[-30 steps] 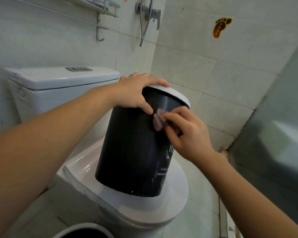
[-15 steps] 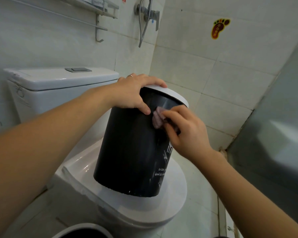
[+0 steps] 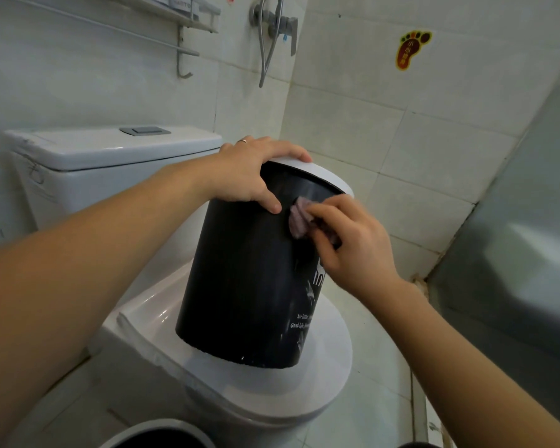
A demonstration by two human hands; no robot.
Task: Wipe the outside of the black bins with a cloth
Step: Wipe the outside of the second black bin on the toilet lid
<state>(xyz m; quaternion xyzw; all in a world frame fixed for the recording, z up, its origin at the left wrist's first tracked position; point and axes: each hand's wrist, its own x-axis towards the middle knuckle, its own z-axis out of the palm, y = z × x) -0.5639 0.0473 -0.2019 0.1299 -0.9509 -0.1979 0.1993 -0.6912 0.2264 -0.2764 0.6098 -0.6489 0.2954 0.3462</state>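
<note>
A black bin [image 3: 240, 286] with a white rim stands tilted on the closed toilet lid [image 3: 320, 383]. My left hand [image 3: 249, 173] grips the bin's upper rim, thumb down on the black side. My right hand [image 3: 346, 240] pinches a small pinkish cloth [image 3: 299, 218] and presses it against the bin's upper side just under the rim. White lettering shows low on the bin's right side.
The toilet cistern [image 3: 110, 156] stands behind on the left. The rim of a second black bin [image 3: 159, 436] shows at the bottom edge. A shower valve [image 3: 278, 24] and a towel rack [image 3: 181, 30] hang on the tiled wall. A grey panel [image 3: 530, 237] stands at the right.
My right hand with the cloth has shifted slightly up and right along the bin's upper side. My left hand keeps its grip on the rim.
</note>
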